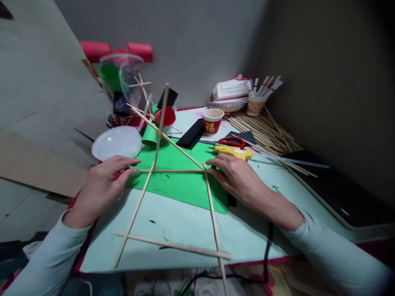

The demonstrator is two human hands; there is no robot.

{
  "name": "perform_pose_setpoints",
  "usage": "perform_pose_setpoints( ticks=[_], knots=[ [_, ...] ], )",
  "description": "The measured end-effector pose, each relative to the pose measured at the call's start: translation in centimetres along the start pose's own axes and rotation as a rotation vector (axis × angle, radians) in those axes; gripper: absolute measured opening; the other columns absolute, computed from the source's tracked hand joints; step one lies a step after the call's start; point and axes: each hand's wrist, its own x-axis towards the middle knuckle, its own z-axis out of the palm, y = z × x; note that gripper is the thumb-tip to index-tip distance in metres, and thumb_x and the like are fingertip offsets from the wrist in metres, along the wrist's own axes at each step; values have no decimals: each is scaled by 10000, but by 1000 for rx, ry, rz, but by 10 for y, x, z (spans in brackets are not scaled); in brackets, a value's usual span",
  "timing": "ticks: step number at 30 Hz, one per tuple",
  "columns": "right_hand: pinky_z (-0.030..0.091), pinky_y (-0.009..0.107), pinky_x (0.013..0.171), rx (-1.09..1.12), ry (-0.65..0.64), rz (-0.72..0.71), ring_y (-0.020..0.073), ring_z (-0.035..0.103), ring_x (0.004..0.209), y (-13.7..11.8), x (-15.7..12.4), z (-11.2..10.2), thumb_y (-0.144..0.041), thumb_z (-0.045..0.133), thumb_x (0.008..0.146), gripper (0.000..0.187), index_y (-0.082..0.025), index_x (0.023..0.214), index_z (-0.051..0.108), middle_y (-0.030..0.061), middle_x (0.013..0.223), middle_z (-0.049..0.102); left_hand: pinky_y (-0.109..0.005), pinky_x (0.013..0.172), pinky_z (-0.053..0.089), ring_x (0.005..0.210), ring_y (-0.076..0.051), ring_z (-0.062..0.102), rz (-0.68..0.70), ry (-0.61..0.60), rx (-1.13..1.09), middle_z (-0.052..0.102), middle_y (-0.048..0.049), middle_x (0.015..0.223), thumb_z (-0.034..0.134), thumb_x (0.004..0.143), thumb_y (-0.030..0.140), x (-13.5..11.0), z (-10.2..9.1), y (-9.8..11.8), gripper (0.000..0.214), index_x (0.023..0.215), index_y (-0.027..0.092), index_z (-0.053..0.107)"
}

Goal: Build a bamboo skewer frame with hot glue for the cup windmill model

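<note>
A frame of thin wooden sticks (182, 246) stands before me, with several sticks crossing; two slope up to a crossing at the upper left. My right hand (234, 172) pinches the corner where the horizontal crossbar (179, 170) meets the right-hand sticks. At the crossbar's other end is my left hand (106, 185), thumb and forefinger apart, the thumb tip close to the stick's end. Whether that thumb touches the stick I cannot tell. A yellow glue gun (234, 152) lies just behind my right hand, beside red-handled scissors (231, 142). Under the frame lies a green sheet (185, 189).
A red paper cup (212, 122), a folded black strip (191, 134) and a pile of sticks (262, 127) lie at the back. Left are a white bowl (117, 143) and coloured paper tubes (150, 134). A black cable (268, 255) hangs over the front edge.
</note>
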Motion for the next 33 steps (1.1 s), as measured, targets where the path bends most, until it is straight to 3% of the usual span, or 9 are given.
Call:
perform_pose_setpoints(
  ticks=[4,12,18,24,28,33],
  knots=[
    [499,358,800,-82,48,-49,290,666,1009,7,0,4,-119,550,972,242,-130,1113,746,150,1078,695,-403,936,501,1067,-275,666,5,-140,-21,719,-103,1164,543,932,417,6,14,-25,377,1152,174,727],
    [497,316,703,-200,-37,-92,237,673,867,9,7,8,-149,598,966,185,-178,998,777,89,917,713,-398,823,468,937,-272,619,60,-220,-8,712,-102,963,555,909,278,14,38,-34,258,1008,188,775],
    [485,325,729,-187,-9,-83,246,664,910,8,6,8,-197,552,1000,212,-185,969,762,93,948,708,-415,865,418,964,-288,558,30,-212,-55,697,-105,893,562,890,322,16,37,-31,240,875,179,754],
    [486,316,736,-5,77,-160,218,647,827,13,7,7,-142,509,998,226,-151,988,734,92,906,684,-394,956,404,1013,-259,578,-72,-239,-199,699,-78,972,575,833,335,20,27,-26,187,824,188,690],
    [490,318,721,49,100,-197,219,648,807,14,10,6,-117,490,994,236,-134,977,724,101,893,681,-333,801,414,832,-198,565,-194,-275,-340,647,-28,853,603,825,395,21,24,-28,209,833,192,653],
    [498,307,664,54,134,-199,210,642,740,17,12,13,-119,472,998,270,-140,905,724,85,815,662,-258,575,370,603,-114,451,-295,-412,-607,511,29,700,617,811,506,21,24,-30,330,841,178,593]
  ],
)
